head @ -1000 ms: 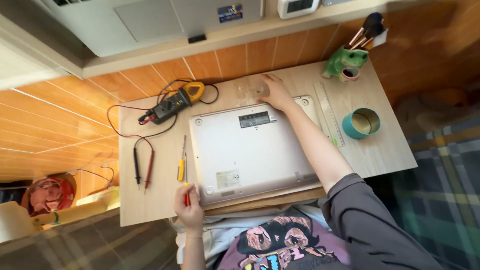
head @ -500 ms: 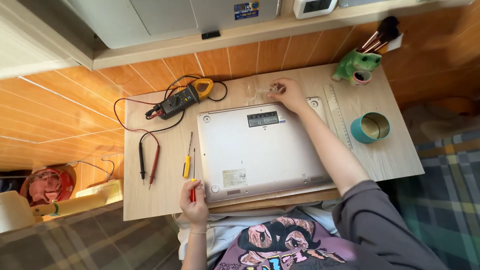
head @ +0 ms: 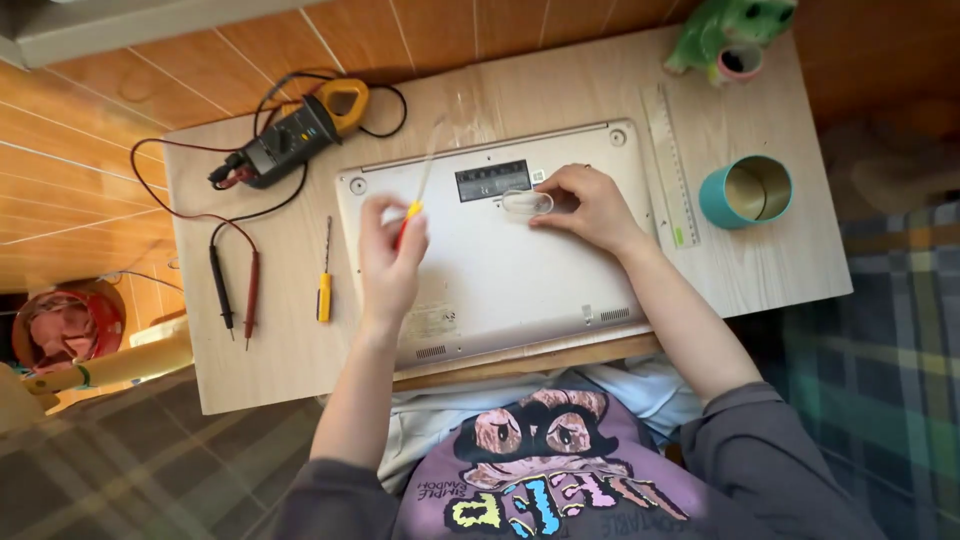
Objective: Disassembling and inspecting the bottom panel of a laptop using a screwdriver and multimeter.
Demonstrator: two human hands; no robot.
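Your left hand (head: 392, 258) had come up from the table's (head: 760, 270) near edge, gripping a red-and-yellow screwdriver (head: 412, 208) over the upturned laptop (head: 500, 260). Your right hand (head: 590, 205) had drawn nearer, pinching a small clear dish (head: 526, 203), contents unclear. Near the right edge stood a teal cup (head: 745, 190).

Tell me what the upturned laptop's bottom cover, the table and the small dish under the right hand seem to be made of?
Laptop bottom cover: probably metal or painted plastic, with a matte, even silver sheen.
Table: pale wood or wood-look laminate, going by its straight printed-looking grain.
Small dish at the right hand: clear plastic or glass, since the cover shows through it.
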